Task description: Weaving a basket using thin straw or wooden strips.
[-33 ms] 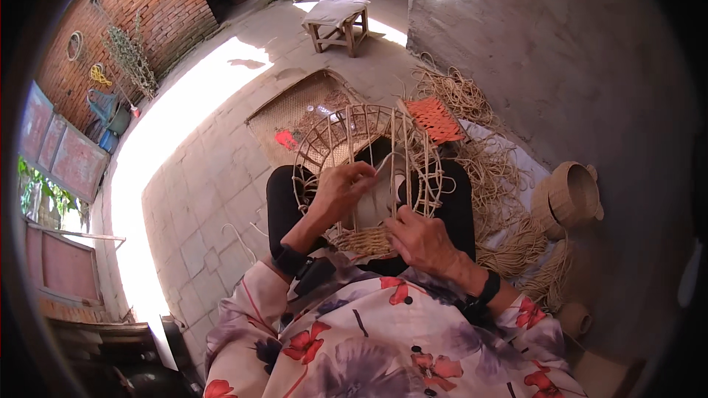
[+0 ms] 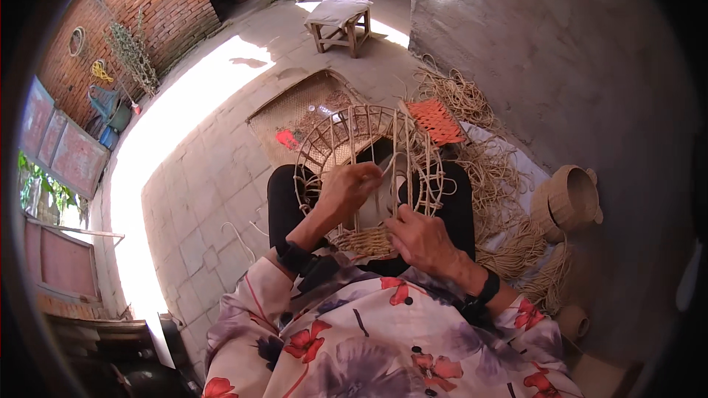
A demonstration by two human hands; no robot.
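An unfinished basket (image 2: 330, 130) of thin rods lies across my lap, with a rounded rim and long stakes running lengthwise. At its near end is a tight band of straw-coloured weaving (image 2: 366, 242). Over the basket's middle, my left hand (image 2: 346, 193) is closed, its fingertips pinching a pale cord (image 2: 399, 155) that bends up between the stakes. My right hand (image 2: 425, 242) rests lower, beside the weaving. Its thumb and fingers are closed at the right-hand stakes, though the palm side is hidden.
Loose cord (image 2: 501, 177) lies heaped on a white sheet to the right, near a round woven basket (image 2: 571, 195) and the grey wall (image 2: 560, 66). An orange woven piece (image 2: 435, 121) sits beyond my knees. Farther out are a woven mat (image 2: 269, 114) and a wooden chair (image 2: 339, 11).
My left hand has shifted very slightly to the right, its fingers curled a little more round the cord. The right hand stays in place at the basket.
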